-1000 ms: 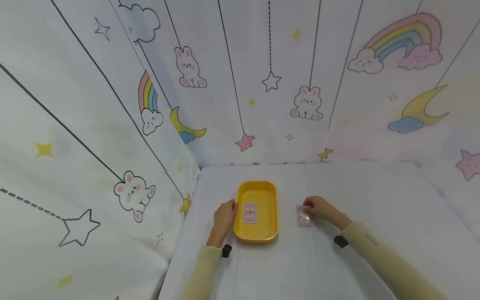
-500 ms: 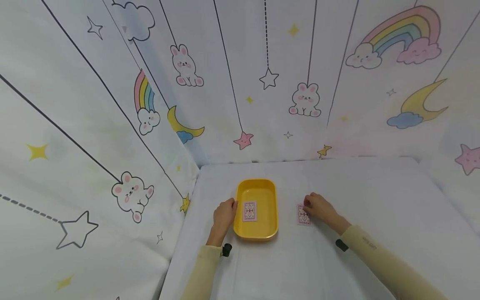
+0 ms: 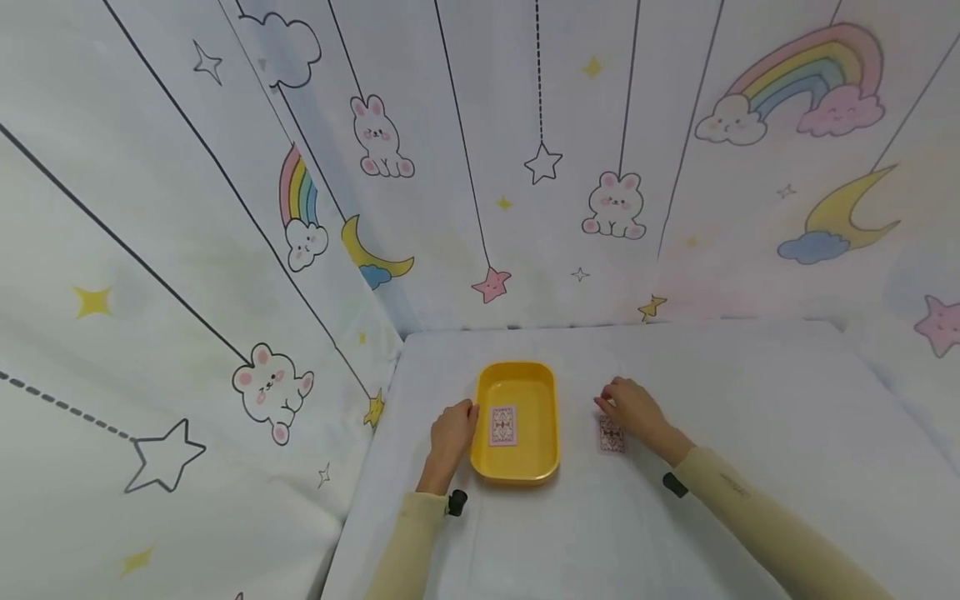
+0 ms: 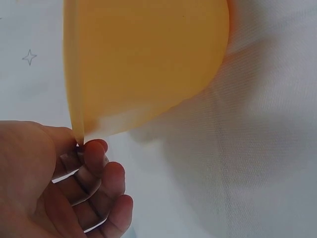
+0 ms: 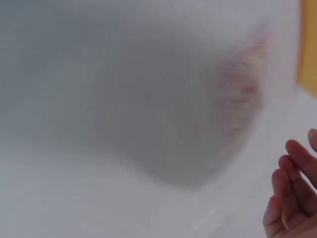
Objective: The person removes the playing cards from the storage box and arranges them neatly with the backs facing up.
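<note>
A yellow tray [image 3: 551,417] sits on the white cloth with one pink-backed card [image 3: 502,426] lying flat inside it. My left hand [image 3: 452,432] is at the tray's left rim. In the left wrist view the curled fingers [image 4: 101,181] and thumb pinch the edge of the tray [image 4: 148,59]. A second pink card [image 3: 611,435] lies flat on the cloth to the right of the tray. My right hand [image 3: 632,406] hovers just beyond it with relaxed fingers [image 5: 292,198] and holds nothing. The card [image 5: 240,94] is blurred in the right wrist view.
White cloth [image 3: 750,400] covers the table. Printed fabric walls with bunnies, stars and rainbows stand close on the left [image 3: 225,292], back and right. A corner of the tray [image 5: 309,49] shows at the right wrist view's edge.
My right hand has let go of the second card, which now lies flat on the cloth, and has drawn slightly away from it. My left hand has stayed at the tray's rim.
</note>
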Available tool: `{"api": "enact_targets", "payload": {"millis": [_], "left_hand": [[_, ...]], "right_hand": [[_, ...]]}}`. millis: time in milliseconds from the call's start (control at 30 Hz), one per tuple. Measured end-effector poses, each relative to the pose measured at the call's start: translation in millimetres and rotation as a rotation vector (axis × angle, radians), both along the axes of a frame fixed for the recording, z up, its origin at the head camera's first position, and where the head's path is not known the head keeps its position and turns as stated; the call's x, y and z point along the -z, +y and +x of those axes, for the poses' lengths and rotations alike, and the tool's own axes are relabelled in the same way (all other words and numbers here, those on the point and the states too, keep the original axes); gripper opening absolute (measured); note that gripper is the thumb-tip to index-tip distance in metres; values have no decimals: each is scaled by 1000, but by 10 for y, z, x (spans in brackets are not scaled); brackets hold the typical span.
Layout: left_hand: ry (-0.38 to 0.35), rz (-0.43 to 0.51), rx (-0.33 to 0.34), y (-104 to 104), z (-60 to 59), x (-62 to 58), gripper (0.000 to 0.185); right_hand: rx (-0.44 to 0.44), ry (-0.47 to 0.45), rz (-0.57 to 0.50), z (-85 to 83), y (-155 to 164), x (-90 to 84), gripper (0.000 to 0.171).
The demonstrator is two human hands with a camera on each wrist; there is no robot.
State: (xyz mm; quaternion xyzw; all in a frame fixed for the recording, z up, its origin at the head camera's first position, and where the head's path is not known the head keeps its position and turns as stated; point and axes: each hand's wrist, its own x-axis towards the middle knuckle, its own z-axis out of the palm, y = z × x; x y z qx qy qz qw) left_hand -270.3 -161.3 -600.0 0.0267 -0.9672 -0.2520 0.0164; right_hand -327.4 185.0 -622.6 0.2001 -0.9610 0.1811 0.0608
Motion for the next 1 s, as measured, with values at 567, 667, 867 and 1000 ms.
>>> {"api": "enact_targets", "payload": {"millis": [567, 667, 867, 1000], "left_hand": [[2, -12, -6, 28, -42, -16, 27], [3, -8, -15, 39, -54, -26, 27], [-23, -4, -34, 79, -32, -30, 28], [-13, -8, -39, 33, 0, -7, 29]], "right_hand": [[-281, -252, 170, -249, -1681, -768, 56], [-303, -308, 274, -246, -1802, -596, 52], [-254, -400, 434, -134, -1893, -339, 49], [-257, -398, 441, -67, -1960, -293, 63]]}}
